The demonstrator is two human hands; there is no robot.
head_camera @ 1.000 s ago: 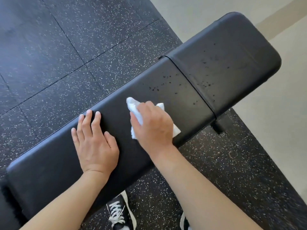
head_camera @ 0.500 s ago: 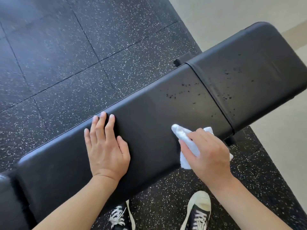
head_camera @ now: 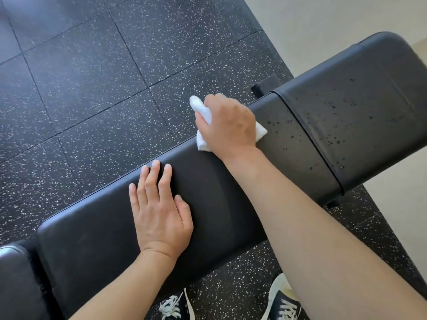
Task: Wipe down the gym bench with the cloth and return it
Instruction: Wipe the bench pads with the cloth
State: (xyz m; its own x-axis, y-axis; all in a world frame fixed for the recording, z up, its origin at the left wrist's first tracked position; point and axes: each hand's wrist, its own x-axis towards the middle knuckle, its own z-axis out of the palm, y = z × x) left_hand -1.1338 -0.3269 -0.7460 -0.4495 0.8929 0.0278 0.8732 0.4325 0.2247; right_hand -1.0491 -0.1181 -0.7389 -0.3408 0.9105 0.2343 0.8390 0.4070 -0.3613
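Observation:
The black padded gym bench [head_camera: 97,241] runs from lower left to upper right. My right hand [head_camera: 227,125] grips a crumpled white cloth [head_camera: 203,114] and holds it against the far edge of the long pad, part of the cloth hanging past that edge. My left hand [head_camera: 159,211] lies flat on the long pad, fingers straight. Small droplets speckle the pad to the right of the cloth and the shorter pad [head_camera: 360,107] beyond the seam.
Black speckled rubber floor tiles [head_camera: 92,88] lie beyond the bench. Pale flooring [head_camera: 323,19] starts at upper right. My two dark sneakers with white laces [head_camera: 175,306] stand below the bench's near edge. Another black pad [head_camera: 13,285] adjoins at lower left.
My right hand has carried the cloth from the near edge of the long pad across to its far edge. My left hand stays flat on the pad.

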